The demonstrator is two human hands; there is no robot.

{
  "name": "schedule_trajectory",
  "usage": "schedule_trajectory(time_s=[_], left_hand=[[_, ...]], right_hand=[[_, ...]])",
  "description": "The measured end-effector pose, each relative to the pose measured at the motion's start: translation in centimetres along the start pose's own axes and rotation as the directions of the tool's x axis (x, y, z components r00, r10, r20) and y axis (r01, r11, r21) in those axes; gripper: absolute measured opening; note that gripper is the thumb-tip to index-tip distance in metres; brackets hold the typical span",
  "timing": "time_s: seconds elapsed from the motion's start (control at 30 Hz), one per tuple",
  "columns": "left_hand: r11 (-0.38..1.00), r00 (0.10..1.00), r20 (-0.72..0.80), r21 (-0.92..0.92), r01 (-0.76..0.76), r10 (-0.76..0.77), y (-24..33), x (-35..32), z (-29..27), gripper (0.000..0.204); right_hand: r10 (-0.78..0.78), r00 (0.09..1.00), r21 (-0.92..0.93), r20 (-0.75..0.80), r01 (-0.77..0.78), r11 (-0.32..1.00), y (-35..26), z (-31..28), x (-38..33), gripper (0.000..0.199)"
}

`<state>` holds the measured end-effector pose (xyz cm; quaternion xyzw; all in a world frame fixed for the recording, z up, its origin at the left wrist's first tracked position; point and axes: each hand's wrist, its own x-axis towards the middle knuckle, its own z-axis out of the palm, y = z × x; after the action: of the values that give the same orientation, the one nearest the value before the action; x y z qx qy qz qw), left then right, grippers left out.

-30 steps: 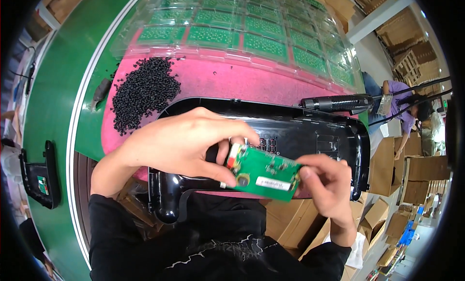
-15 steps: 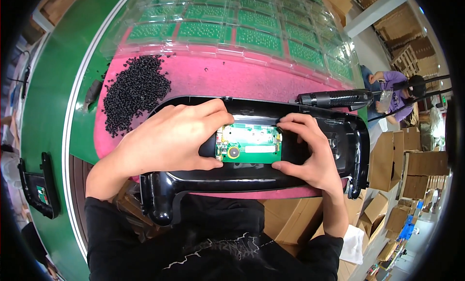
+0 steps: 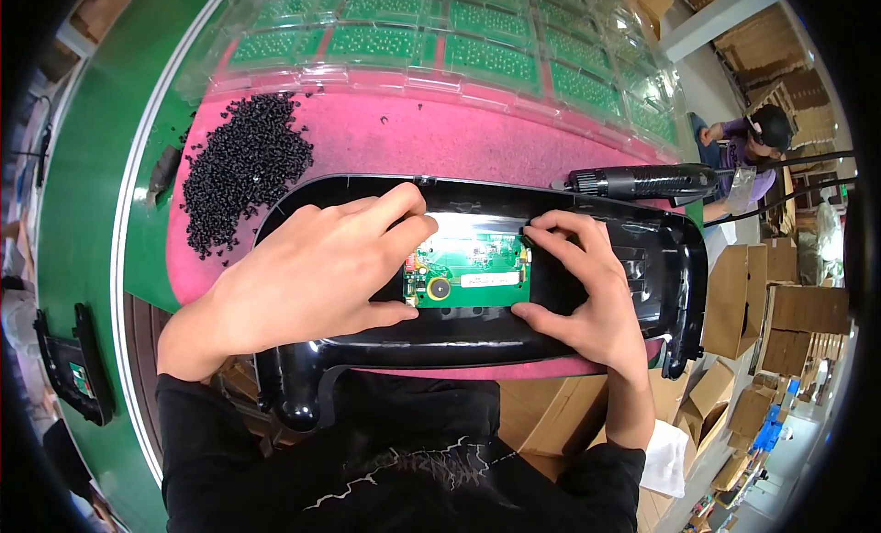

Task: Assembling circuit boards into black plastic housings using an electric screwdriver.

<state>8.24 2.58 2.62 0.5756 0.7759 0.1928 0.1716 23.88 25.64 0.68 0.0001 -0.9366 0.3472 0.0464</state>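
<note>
Head cam looks down, close over bench (image 3: 459, 147), rim probably warped.

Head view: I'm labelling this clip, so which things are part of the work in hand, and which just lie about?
In use:
left hand and right hand, pressing at either end of the board
green circuit board
black plastic housing under it

Lying about:
pile of black screws
electric screwdriver
clear trays of green boards
cardboard boxes
</note>
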Motion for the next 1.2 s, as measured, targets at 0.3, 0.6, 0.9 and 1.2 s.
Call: schedule_trajectory(time_s=[0.3, 0.6, 0.9, 1.2], left_hand=[[1.000, 1.000, 0.000, 0.015, -0.022, 0.022, 0.1, 0.0, 0.0, 0.057], [0.990, 0.994, 0.004, 0.087, -0.109, 0.109, -0.5, -0.4, 0.3, 0.059], [0.995, 0.863, -0.495, 0.061, -0.075, 0.095, -4.6, -0.6, -1.6, 0.023], [0.945, 0.892, -0.423, 0.200, 0.260, -0.156, -8.3, -1.3, -1.6, 0.026]], right_hand=[[0.010, 1.000, 0.007, 0.002, -0.010, 1.000, 0.0, -0.2, -0.2, 0.059], [-0.001, 1.000, -0.074, -0.019, 0.000, 0.997, -0.3, 0.2, -0.1, 0.062], [0.283, 0.754, 0.213, -0.592, -0.191, 0.958, 3.1, -3.6, -2.2, 0.053], [0.627, 0.722, 0.868, -0.293, -0.074, 0.491, 11.2, -12.7, -0.4, 0.033]])
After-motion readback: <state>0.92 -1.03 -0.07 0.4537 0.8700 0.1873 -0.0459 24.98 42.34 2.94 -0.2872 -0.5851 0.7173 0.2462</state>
